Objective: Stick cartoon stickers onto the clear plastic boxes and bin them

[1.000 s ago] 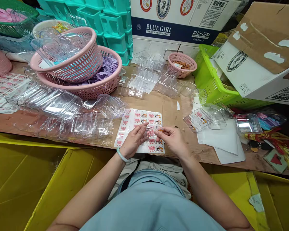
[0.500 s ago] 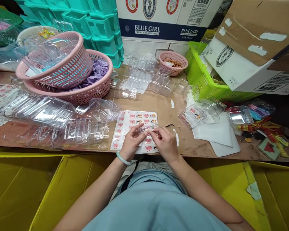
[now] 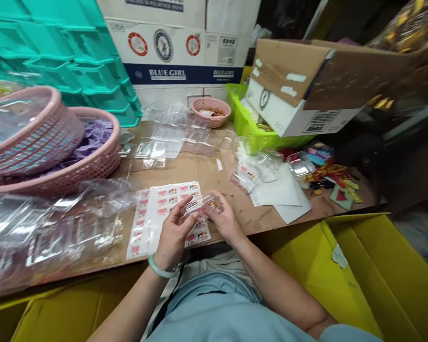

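Note:
Between my two hands is a small clear plastic box [image 3: 196, 204], held just above a sheet of stickers. My left hand [image 3: 174, 232], with a pale green bangle at the wrist, grips the box's left side between thumb and fingers. On its right end my right hand [image 3: 223, 218] closes, the thumb over a cat sticker that shows on the box. The sticker sheet [image 3: 153, 204] lies beneath, printed with pink lettering and orange cats, some spots bare. To the right rests another clear box with the same sticker [image 3: 248, 173].
Clear plastic boxes [image 3: 74, 232] are heaped at the left, below pink baskets [image 3: 107, 164] holding purple pieces. White backing papers [image 3: 280, 194] lie at the right. Behind stand a small pink basket [image 3: 210, 121], a green crate [image 3: 248, 130] under an open carton [image 3: 292, 90], and teal bins [image 3: 107, 97].
The view has swung to the right, so the table appears shifted left. My right hand has turned and now grips the box's right end; the box is lifted and shows more clearly.

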Demonstrator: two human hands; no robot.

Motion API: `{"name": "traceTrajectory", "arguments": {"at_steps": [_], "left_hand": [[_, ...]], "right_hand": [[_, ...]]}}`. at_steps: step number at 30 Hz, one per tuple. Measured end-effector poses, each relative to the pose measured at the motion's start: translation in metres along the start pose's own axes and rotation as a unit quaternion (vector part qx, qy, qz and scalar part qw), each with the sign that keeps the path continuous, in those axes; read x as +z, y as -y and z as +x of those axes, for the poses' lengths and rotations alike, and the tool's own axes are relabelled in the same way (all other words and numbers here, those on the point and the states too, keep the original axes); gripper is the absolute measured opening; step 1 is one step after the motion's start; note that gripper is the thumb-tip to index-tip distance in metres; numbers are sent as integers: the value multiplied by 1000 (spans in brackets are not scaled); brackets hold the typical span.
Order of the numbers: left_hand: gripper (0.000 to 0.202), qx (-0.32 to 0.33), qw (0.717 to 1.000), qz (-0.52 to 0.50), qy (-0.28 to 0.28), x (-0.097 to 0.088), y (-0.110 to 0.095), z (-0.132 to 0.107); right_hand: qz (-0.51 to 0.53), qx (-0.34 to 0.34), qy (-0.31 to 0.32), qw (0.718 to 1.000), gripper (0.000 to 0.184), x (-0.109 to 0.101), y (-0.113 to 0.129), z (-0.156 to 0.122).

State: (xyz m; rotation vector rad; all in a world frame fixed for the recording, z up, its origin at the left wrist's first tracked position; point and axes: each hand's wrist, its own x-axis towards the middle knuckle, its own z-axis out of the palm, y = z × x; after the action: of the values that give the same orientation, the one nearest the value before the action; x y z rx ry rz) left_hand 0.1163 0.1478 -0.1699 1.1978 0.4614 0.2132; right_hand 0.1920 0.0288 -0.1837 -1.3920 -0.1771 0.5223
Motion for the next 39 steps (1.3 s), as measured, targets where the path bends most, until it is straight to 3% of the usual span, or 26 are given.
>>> {"name": "traceTrajectory", "arguments": {"at_steps": [3,7,8,10,11,13,15,16,19,21,23,24,26,28,30,32,36,39], "left_hand": [[60,-22,999,8,44,17,2,13],[58,8,988,43,146,47,-3,38],[60,22,985,50,165,57,-4,43],[64,49,982,62,172,75,-3,50],[64,60,982,69,168,82,1,50],[60,72,979,86,168,94,12,45],[50,72,972,110,193,97,25,32],[45,74,967,123,209,96,31,25],[37,89,957,160,227,80,40,3],[31,106,962,176,181,58,38,-7],[26,129,973,177,72,28,32,-12],[26,143,974,177,2,11,28,-13],[32,161,960,190,-131,-24,20,-9],[45,131,949,203,-203,-55,12,-2],[60,65,960,185,-201,-78,6,6],[72,13,971,157,-178,-92,0,13],[78,-22,973,158,-164,-106,-11,14],[64,-61,979,151,-123,-114,-16,11]], "right_hand": [[-15,-17,-8,1000,58,-31,10,-2],[-83,-132,35,987,60,-74,24,-2],[-104,-162,28,981,61,-85,28,1],[-144,-232,-65,960,57,-109,36,12],[-164,-267,-147,938,55,-124,39,20],[-212,-311,-336,864,53,-158,43,39],[-300,-289,-466,781,52,-194,42,57],[-335,-275,-497,752,52,-210,40,65],[-415,-256,-501,715,50,-234,34,79],[-443,-296,-495,686,50,-220,33,76],[-453,-356,-441,689,47,-180,31,63],[-454,-378,-376,714,43,-152,27,54],[-439,-394,-166,790,28,-89,13,34],[-432,-364,47,823,31,-30,-7,18],[-419,-351,135,826,41,14,-26,9],[-420,-339,141,830,47,37,-41,9],[-446,-328,128,823,50,44,-49,18],[-461,-337,133,810,51,40,-48,19]]}}
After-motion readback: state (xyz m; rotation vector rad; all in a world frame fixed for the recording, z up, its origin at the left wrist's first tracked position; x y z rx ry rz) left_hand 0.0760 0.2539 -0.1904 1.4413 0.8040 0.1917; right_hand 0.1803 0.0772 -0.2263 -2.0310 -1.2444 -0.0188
